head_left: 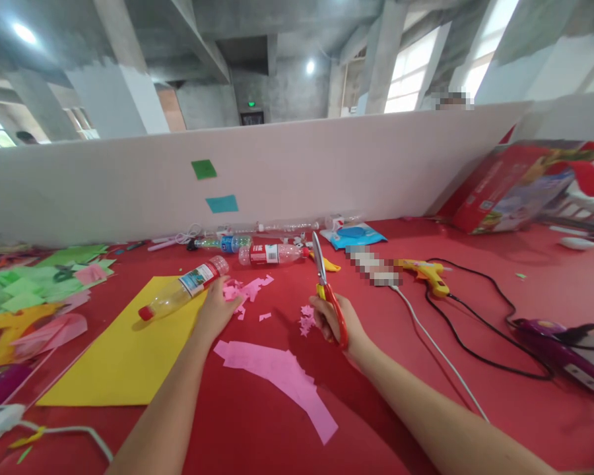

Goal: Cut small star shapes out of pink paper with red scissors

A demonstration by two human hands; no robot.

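Orange-and-yellow scissors point(330, 297) stand raised in the right hand point(352, 326), which is closed around the handles; the blades are together and point to 12 o'clock. Taking the scissors as the middle of the dial, small pink cuttings point(307, 321) lie just beside the handles at 9 o'clock. At 7 o'clock a long, curved pink paper strip point(277, 369) lies flat on the red worktop point(247, 429).

The left hand point(220, 303) is at 9 o'clock, its fingers bent at a pile of pink scraps point(250, 290); I cannot tell whether it pinches any. Just past it, a see-through bottle with a red cap point(188, 284) lies on its side, partly over a yellow sheet point(123, 356).

At 10 o'clock a clear bottle with a red label point(267, 254) lies on its side, its red cap toward the scissors. Near its base is a bottle with a blue label point(228, 245); green shows through its wall, though I cannot tell whether that is inside or behind. More clear bottles point(290, 225) lie along the white partition point(297, 171) at 11.

At 1 o'clock is a blue packet point(354, 234), its contents hidden. A large red printed box point(505, 191) leans at 2 o'clock, its inside out of sight. A yellow glue gun point(433, 274) lies at 3.
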